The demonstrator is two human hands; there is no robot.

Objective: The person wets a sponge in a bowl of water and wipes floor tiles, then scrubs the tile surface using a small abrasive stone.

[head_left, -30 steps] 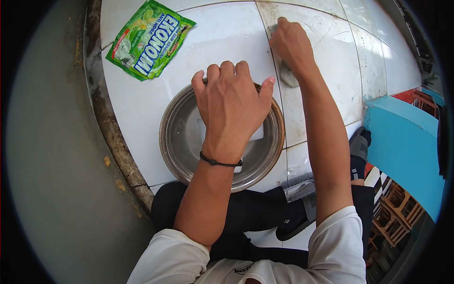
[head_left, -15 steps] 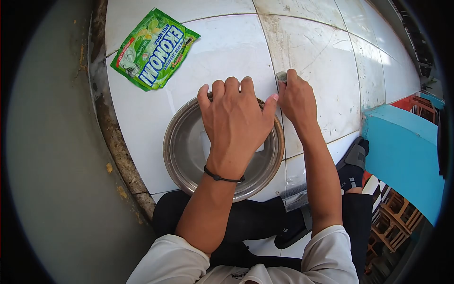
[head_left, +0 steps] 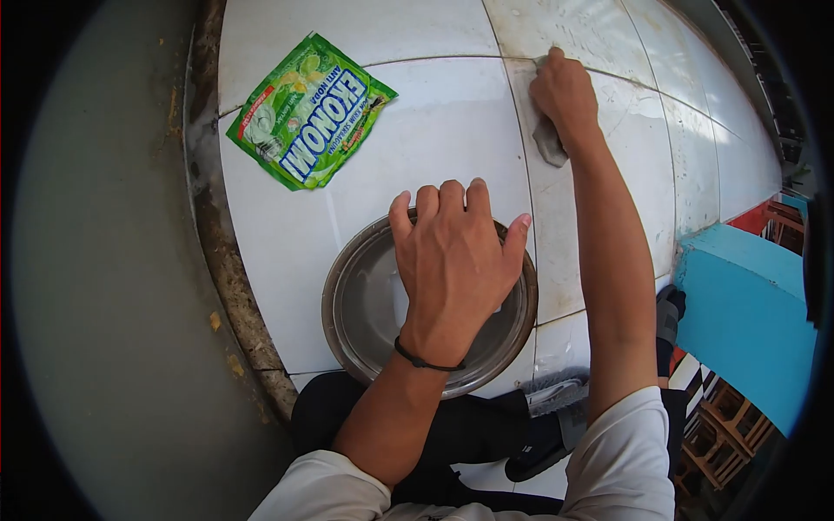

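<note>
A round metal basin (head_left: 340,300) stands on white tiles, with greyish water and something pale partly hidden in it. Over it is my left hand (head_left: 456,252), its fingers hooked across the far rim and the thumb out to the right. Farther up and to the right, my right hand (head_left: 566,97) is closed on a grey cloth (head_left: 549,143) pressed against the tiles. Part of the cloth hangs out below the fist. Left of the basin lies a green Ekonomi detergent pouch (head_left: 313,117).
A worn ledge edge (head_left: 243,317) runs along the left, with grey ground (head_left: 113,286) beyond it. To the right stands a turquoise block (head_left: 738,304), with stacked wooden furniture (head_left: 730,434) below. A sandalled foot (head_left: 671,313) rests beside the block.
My right hand has pushed the cloth away from me across the tiles, and more of the cloth shows. My left hand stays on the basin rim. The whole view has shifted slightly.
</note>
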